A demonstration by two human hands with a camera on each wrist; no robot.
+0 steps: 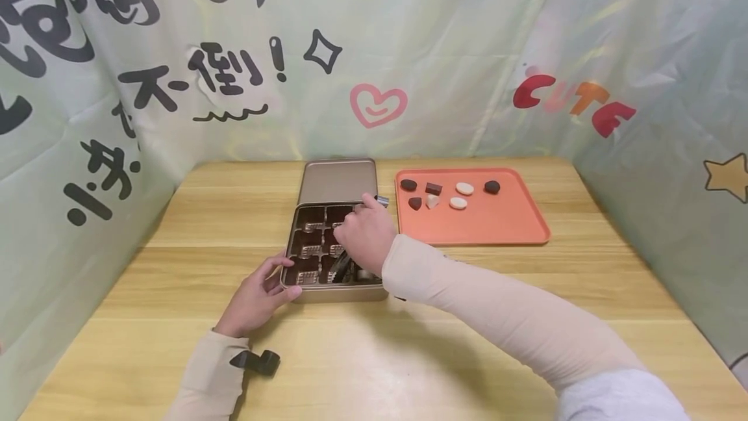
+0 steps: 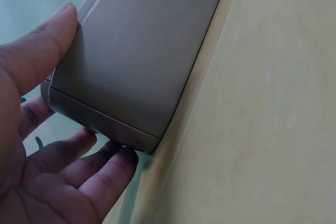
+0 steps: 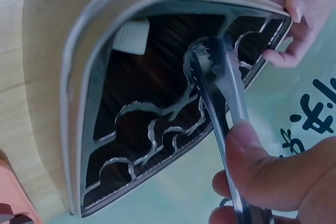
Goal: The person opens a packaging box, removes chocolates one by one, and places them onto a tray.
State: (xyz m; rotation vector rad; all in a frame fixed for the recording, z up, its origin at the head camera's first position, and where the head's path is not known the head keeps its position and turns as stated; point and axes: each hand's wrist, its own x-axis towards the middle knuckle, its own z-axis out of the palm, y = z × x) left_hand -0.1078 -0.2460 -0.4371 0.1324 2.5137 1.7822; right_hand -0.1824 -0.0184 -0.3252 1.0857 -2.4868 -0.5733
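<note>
A bronze tin with a dark compartment insert stands on the table, its lid folded back behind it. My left hand grips the front-left corner; in the left wrist view, the thumb lies on one wall and the fingers on the adjoining side. Above the insert, my right hand holds metal tongs, tips down among the compartments. Whether anything sits between those tips I cannot tell. A white piece lies in a corner compartment in the right wrist view. Several other compartments look bare.
Right of the tin lies an orange tray bearing several dark and white chocolate-like pieces, among them a dark rectangular one and a white oval. A printed curtain encloses the wooden table behind and at both sides.
</note>
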